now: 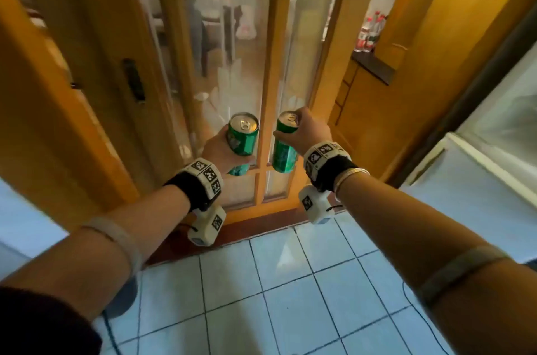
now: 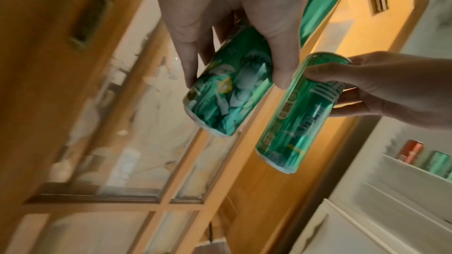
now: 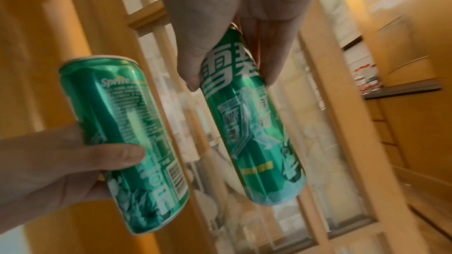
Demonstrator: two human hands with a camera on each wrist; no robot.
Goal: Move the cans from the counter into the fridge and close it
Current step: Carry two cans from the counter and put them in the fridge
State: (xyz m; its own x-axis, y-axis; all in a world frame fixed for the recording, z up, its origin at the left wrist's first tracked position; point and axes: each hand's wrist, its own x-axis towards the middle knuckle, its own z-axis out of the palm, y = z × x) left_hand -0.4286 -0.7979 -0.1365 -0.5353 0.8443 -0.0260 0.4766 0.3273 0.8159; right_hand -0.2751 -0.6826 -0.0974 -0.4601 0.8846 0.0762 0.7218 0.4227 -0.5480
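Observation:
My left hand grips a green Sprite can round its body, tilted, top toward me. In the left wrist view that left can lies under my fingers. My right hand holds a second green can by its upper end, so it hangs upright. The right wrist view shows this right can pinched near the top, with the left can beside it. Both cans hang in the air in front of a wooden glass-paned door. The open fridge is at the right.
A fridge door shelf holds a red can and a green can. A dark ledge with bottles sits past the door frame. Pale blue floor tiles lie below my arms.

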